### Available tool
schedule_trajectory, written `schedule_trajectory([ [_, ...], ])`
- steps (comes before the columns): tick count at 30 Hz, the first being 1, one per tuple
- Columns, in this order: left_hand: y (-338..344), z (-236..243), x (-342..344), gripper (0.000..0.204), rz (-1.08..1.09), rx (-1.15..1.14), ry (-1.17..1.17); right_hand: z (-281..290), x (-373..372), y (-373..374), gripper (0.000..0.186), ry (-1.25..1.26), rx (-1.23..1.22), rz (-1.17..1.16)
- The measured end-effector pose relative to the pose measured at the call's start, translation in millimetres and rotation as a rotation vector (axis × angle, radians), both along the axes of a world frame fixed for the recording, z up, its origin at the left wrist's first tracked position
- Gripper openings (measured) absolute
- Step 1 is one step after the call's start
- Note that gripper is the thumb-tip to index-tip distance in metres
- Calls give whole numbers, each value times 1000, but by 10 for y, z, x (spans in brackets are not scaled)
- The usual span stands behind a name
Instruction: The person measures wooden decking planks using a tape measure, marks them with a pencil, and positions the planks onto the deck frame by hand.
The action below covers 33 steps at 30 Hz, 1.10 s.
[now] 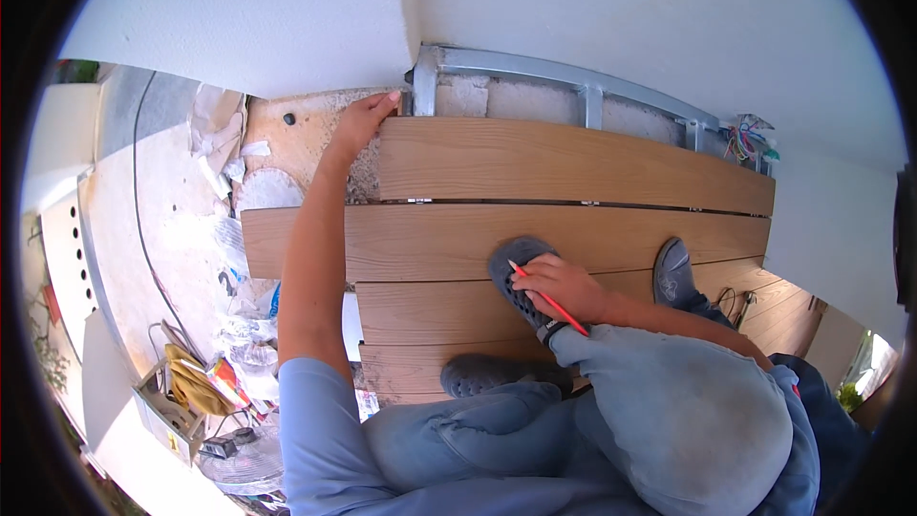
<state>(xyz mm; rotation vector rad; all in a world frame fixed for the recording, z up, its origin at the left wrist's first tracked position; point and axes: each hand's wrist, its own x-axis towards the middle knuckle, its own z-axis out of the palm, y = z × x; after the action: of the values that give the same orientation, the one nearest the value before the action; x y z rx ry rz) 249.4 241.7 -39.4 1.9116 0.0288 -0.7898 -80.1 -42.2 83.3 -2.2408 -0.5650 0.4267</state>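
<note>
My left hand [367,122] reaches to the left end of the farthest brown deck board [573,158], beside the corner of the metal frame [427,86]. Its fingers are drawn together at the board's end, and whatever they grip there is too small to make out. In my right hand [565,289] is a red pencil [562,312], its tip pointing up and left. That hand rests over my grey clog [516,272], which stands on the boards. Small metal clips [590,203] sit in the gap between the two farthest boards.
White walls [621,19] rise behind the frame. Coloured wires [750,141] stick out at its right end. Another person's shoe [673,272] stands on the decking at right. Plastic scraps [250,330], a box with a yellow item [191,382] and a black cable [143,215] lie at left.
</note>
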Motion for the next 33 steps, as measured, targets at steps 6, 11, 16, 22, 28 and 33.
schedule_trajectory([
  [6, 0, 20, -37, 61, -7, 5, -2, -19, -2, 2, 27, -7, 46, -5],
  [11, 25, 65, -88, 60, 8, 17, 2, -69, 7, 30, 28, -9, 61, 4],
  [16, -46, -63, 59, 61, -61, 1, -96, -95, 16, -46, 30, -23, 77, -4],
  [22, 304, -270, 91, 54, -26, 43, -127, -174, 45, 25, 30, 16, 186, 42],
  [28, 194, -681, 154, 45, -156, -137, -171, -321, -143, -38, 20, -74, 351, 37],
  [33, 92, -789, 258, 46, -168, -111, -250, -214, -102, -174, 20, -53, 307, 79],
])
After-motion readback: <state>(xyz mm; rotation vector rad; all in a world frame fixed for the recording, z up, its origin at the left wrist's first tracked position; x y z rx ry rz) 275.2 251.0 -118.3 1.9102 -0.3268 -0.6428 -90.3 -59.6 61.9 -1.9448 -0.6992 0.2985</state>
